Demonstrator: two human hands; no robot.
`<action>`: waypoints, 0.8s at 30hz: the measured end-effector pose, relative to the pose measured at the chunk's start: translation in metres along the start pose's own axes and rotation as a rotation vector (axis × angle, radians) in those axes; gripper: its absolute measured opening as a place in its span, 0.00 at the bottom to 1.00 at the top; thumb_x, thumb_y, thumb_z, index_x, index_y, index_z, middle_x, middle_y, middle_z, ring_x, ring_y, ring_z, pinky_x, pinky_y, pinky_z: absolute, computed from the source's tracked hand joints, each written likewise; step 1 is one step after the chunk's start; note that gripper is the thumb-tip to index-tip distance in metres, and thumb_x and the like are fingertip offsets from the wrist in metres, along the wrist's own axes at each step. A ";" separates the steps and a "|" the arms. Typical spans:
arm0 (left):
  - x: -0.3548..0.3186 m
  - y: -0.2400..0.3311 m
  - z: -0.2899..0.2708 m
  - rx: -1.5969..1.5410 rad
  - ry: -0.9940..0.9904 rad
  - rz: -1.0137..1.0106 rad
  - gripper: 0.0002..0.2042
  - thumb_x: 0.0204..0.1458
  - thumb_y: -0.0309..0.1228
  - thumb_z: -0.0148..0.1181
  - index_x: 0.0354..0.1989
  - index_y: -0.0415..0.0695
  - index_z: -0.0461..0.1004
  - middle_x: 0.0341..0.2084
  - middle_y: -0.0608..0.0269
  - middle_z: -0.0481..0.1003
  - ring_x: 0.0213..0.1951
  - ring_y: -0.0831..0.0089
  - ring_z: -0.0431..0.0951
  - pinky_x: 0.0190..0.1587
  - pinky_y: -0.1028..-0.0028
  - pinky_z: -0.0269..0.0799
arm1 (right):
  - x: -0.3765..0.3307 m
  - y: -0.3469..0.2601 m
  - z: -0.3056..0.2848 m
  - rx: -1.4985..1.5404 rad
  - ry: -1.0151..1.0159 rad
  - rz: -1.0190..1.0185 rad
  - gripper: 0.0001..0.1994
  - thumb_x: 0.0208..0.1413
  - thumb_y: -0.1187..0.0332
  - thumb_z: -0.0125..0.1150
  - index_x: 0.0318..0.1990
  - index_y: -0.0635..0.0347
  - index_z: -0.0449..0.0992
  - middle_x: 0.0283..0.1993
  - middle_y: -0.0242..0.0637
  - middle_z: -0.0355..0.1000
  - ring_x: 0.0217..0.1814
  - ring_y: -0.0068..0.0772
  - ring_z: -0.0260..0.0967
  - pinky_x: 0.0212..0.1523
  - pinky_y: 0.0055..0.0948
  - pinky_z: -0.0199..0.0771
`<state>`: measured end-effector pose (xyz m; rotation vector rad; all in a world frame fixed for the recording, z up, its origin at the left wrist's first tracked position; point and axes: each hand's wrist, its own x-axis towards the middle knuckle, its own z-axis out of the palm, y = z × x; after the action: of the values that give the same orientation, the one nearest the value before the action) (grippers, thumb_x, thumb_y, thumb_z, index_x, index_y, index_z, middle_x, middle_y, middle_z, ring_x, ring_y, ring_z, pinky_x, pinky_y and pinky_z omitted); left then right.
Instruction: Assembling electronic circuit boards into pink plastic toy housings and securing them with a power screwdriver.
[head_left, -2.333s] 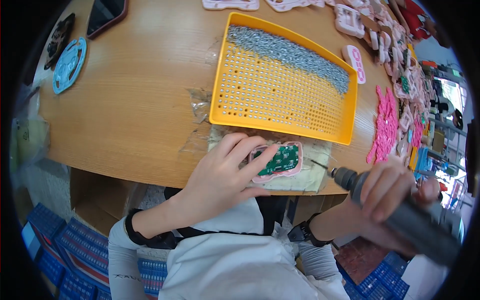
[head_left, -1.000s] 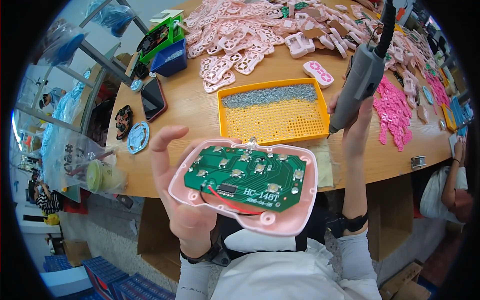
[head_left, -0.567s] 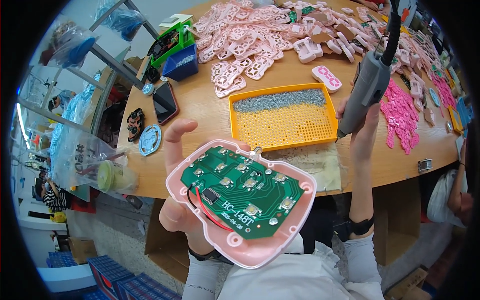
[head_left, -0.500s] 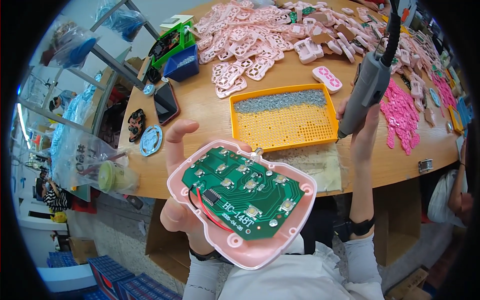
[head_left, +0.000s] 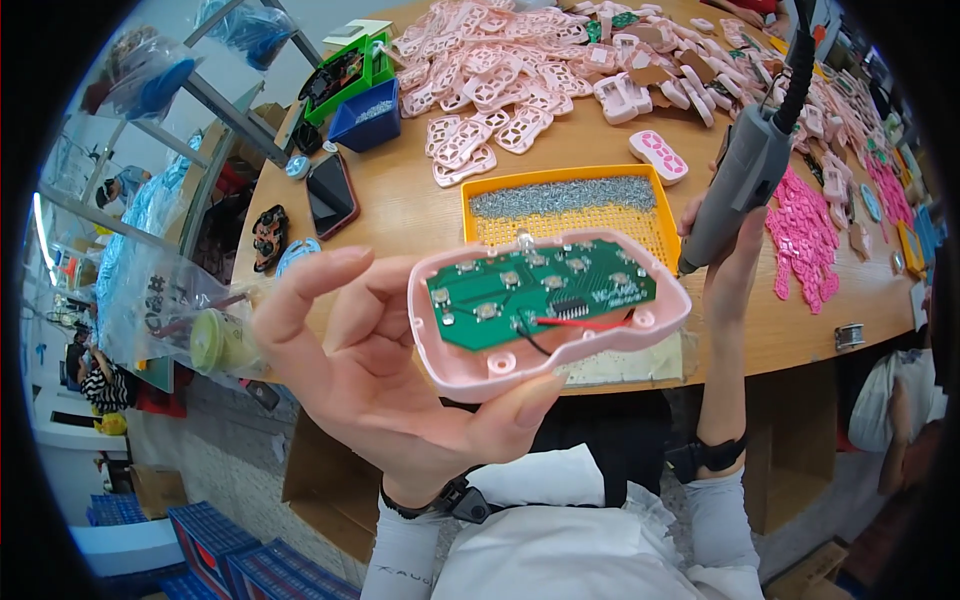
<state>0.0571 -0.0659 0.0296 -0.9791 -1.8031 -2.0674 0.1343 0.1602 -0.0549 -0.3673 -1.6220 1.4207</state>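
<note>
My left hand grips a pale pink plastic shell by its near edge, thumb against the outer wall. A green circuit board lies inside the shell, with small buttons, a black chip and a red and a black wire. A clear bulb stands at the shell's far edge. In my right hand is a grey electric screwdriver, its tip pointing down by the right side of a yellow tray. Small silvery screws cover the far part of that perforated tray. The shell hides its near side.
Pale pink shell parts are heaped at the back. Bright pink pieces lie at the right. A blue bin, a green bin and a phone stand left. A pink-buttoned controller sits behind the tray.
My left hand has turned the shell with its board and tilted it, bringing it up and to the right over the tray's near edge. The screwdriver stays almost in place.
</note>
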 end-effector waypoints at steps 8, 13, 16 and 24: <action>0.005 0.005 0.004 0.067 0.126 -0.018 0.43 0.34 0.55 0.70 0.50 0.38 0.54 0.31 0.50 0.73 0.37 0.66 0.76 0.43 0.73 0.72 | 0.002 0.004 -0.003 0.017 -0.005 -0.010 0.32 0.58 0.36 0.32 0.40 0.62 0.64 0.26 0.33 0.65 0.28 0.21 0.63 0.31 0.22 0.62; 0.002 0.004 0.004 0.065 0.163 -0.041 0.44 0.33 0.56 0.70 0.50 0.39 0.55 0.31 0.49 0.73 0.37 0.65 0.76 0.43 0.71 0.74 | 0.001 0.007 -0.004 0.018 -0.014 0.004 0.42 0.53 0.31 0.35 0.56 0.65 0.57 0.26 0.33 0.64 0.26 0.20 0.61 0.28 0.19 0.61; 0.001 0.001 0.004 0.065 0.146 -0.047 0.43 0.33 0.56 0.70 0.50 0.39 0.55 0.31 0.49 0.73 0.37 0.64 0.77 0.43 0.70 0.75 | 0.002 0.004 -0.002 0.032 -0.017 0.007 0.42 0.53 0.31 0.35 0.56 0.65 0.57 0.25 0.33 0.64 0.26 0.20 0.61 0.28 0.19 0.61; 0.002 -0.004 0.002 -0.003 0.151 0.023 0.39 0.35 0.49 0.71 0.50 0.39 0.55 0.32 0.48 0.73 0.37 0.63 0.77 0.44 0.68 0.75 | 0.002 0.006 -0.002 0.052 -0.016 -0.025 0.33 0.58 0.36 0.32 0.45 0.63 0.64 0.25 0.34 0.65 0.27 0.21 0.63 0.31 0.22 0.63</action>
<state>0.0534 -0.0629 0.0274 -0.8165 -1.7057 -2.0705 0.1327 0.1644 -0.0598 -0.3049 -1.5942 1.4472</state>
